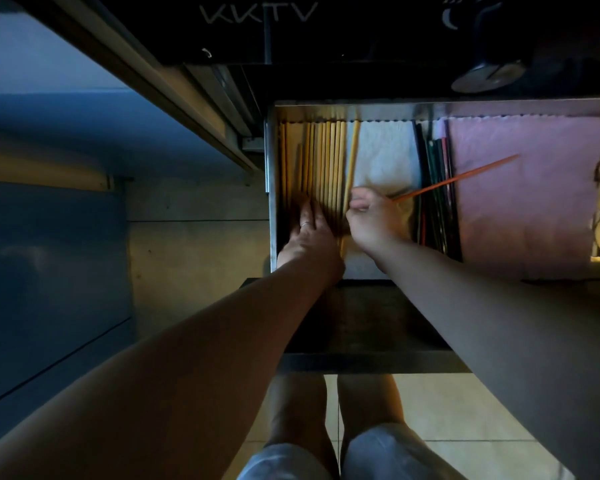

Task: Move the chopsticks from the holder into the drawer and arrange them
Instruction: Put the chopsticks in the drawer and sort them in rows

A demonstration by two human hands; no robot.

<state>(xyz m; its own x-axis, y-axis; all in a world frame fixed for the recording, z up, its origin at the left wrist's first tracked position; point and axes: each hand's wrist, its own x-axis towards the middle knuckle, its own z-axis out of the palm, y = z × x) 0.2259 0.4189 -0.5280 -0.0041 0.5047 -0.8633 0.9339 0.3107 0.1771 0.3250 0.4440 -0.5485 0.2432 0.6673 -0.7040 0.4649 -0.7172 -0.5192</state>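
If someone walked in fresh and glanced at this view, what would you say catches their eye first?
Probably the thin orange-red chopstick pinched in the right hand, slanting up and right across the bundle of dark chopsticks onto the pink cloth liner. Next, the row of pale yellow wooden chopsticks lying side by side at the left of the open metal drawer, with the left hand pressed flat on their near ends.

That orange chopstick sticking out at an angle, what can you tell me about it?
The orange chopstick is one thin, straight stick, reddish-orange, material unclear in the dim light. The right hand holds its near end; whether a second stick is gripped with it cannot be told. It slants up and to the right, crossing above the dark chopsticks, its far tip over the pink cloth lining the open drawer. It seems lifted, not lying flat, and is not lined up with the others.
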